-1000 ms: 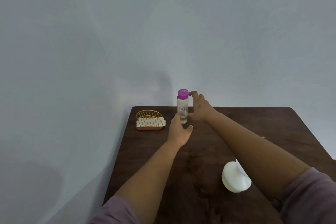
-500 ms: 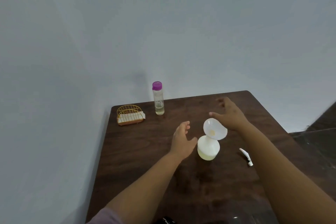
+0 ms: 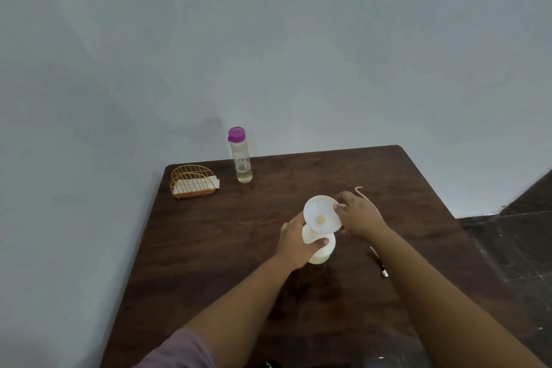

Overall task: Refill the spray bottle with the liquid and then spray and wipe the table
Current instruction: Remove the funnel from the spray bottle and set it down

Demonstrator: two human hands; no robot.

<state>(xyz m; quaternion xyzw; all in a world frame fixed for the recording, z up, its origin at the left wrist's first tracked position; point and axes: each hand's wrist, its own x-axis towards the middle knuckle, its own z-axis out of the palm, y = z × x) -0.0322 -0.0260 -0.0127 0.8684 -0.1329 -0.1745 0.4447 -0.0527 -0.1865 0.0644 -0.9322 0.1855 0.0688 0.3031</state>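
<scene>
the spray bottle (image 3: 321, 251) stands upright at centre frame on the worktop (image 3: 209, 248), its long axis vertical. a white funnel (image 3: 322, 214) sits in its neck, the bowl tilted toward the camera.

hand state:
- left hand (image 3: 294, 243): closed around the upper body of the bottle from the left side, thumb across the front.
- right hand (image 3: 358, 215): fingers pinched on the right rim of the funnel, holding nothing else.

the refill bottle (image 3: 240, 155), purple cap on, stands upright at upper centre, near the back edge, well apart from both hands. a little liquid shows at its bottom. the spray head (image 3: 378, 260) with its tube lies on the worktop to the right of the bottle, mostly hidden behind the right forearm.

governing relation: the funnel stem runs along the bottle's vertical axis, and the right hand is already on it. judgement: the funnel would lift straight up along that axis while the left hand steadies the bottle; the spray head lies nearer the right hand for refitting.
</scene>
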